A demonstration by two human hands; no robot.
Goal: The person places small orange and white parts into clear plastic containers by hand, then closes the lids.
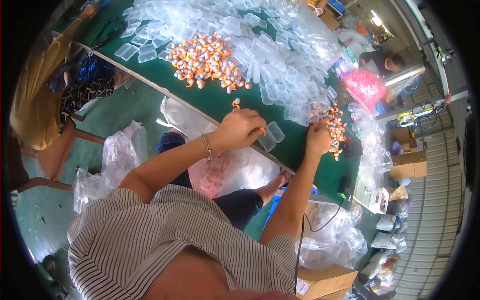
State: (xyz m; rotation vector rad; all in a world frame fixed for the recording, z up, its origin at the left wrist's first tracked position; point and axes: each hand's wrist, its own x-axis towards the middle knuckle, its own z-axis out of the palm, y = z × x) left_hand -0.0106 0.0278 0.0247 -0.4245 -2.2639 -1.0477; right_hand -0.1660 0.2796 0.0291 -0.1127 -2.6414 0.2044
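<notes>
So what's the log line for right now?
left hand: pinching orange earplug | right hand: in earplug pile | clear case: between hands

The person wears a short-sleeved shirt with thin black and white stripes, dark blue trousers, and a thin shiny metal bracelet on the left wrist.

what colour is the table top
Green table top, clearest in the head view.

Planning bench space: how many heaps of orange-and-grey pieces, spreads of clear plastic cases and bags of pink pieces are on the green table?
Orange-and-grey heaps: 2
Clear-case spread: 1
Pink-filled bag: 1
Total: 4
</notes>
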